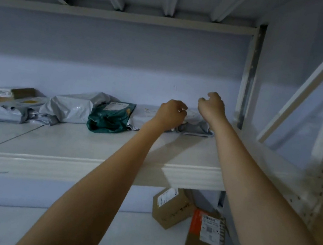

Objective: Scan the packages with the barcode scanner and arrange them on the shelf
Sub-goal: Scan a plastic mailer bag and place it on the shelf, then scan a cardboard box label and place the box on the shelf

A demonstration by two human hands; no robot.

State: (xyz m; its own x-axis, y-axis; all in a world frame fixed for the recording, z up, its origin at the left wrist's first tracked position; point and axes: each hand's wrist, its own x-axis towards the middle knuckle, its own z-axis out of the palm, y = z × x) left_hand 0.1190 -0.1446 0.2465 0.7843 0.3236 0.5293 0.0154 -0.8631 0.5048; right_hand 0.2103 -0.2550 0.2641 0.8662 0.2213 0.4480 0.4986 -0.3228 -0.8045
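Note:
A row of packages lies along the back of the white shelf (89, 149). At its right end is a grey poly bag (196, 126) with a white label. My left hand (171, 113) rests on that bag's left part, fingers curled down onto its top edge. My right hand (212, 105) hovers just above the bag's right side with loosely curled fingers that hold nothing. To the left lie a dark green bag (111, 118) with a label, a large grey bag (70, 106) and another grey bag (0, 113). No barcode scanner is in view.
An open cardboard box (22, 95) sits at the shelf's far left. On the lower shelf stand a brown carton (171, 207) and an orange-topped carton (204, 242). A perforated upright (249, 72) and a diagonal brace (308, 85) close off the right side. Another shelf hangs overhead.

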